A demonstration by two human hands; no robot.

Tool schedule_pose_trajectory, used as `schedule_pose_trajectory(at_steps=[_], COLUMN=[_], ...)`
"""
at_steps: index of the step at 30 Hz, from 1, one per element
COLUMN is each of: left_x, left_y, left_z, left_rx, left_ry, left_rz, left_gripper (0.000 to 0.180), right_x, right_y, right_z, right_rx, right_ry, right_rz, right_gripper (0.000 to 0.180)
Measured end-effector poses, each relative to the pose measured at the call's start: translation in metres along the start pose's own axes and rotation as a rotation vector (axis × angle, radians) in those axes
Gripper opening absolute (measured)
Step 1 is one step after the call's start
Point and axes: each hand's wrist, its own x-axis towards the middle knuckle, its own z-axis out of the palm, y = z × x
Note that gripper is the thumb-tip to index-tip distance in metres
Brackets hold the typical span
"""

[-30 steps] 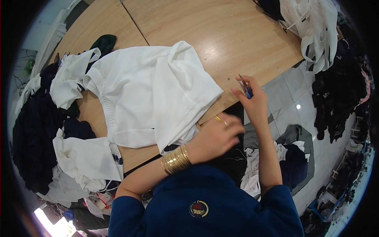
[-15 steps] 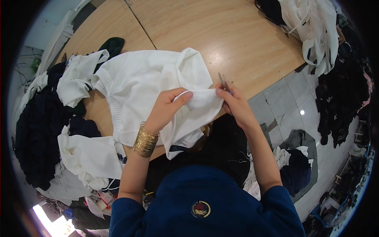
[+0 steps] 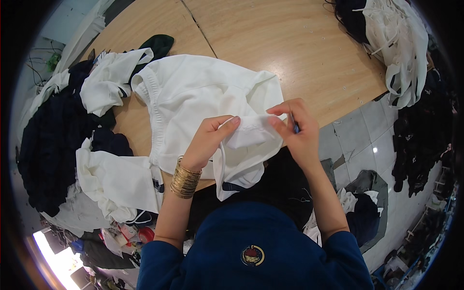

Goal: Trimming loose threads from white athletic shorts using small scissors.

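White pants (image 3: 193, 92) with a gathered elastic waistband lie across the table, one leg opening drawn toward me. My left hand (image 3: 208, 140), gold bangles at its wrist, pinches the edge of that opening between thumb and fingers. A seam shows along the turned-up hem. At the hem's right end is my right hand (image 3: 297, 128), its thumb and forefinger spread a little apart beside the cloth. Small thread snips (image 3: 296, 127) are tucked in its palm; only a dark blue bit of them shows, the blades being mostly hidden.
Dark garments (image 3: 48, 150) are heaped on the left, with a folded white garment (image 3: 118, 179) nearby. White garments (image 3: 398, 43) hang over the table's far right corner. More clothes (image 3: 365, 212) lie on the tiled floor to the right, near a dark pile (image 3: 420, 135).
My right thumb and forefinger have opened from their pinch on the hem, and the snips' blades have turned out of sight. The hem is now turned up, showing its seam. The whole view has shifted.
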Motion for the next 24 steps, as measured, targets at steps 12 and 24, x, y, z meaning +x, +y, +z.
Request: schedule_pose_trajectory(at_steps=[12, 24], left_x=[0.004, 0.005], left_y=[0.011, 0.025], left_z=[0.017, 0.010], left_rx=[0.109, 0.380], left_ry=[-0.024, -0.181], left_rz=[0.135, 0.314], left_gripper=[0.023, 0.017], right_x=[-0.001, 0.023], right_y=[-0.007, -0.023], right_z=[-0.004, -0.012], right_rx=[-0.135, -0.275], right_ry=[-0.259, -0.377], right_rz=[0.022, -0.113], right_gripper=[0.016, 0.019])
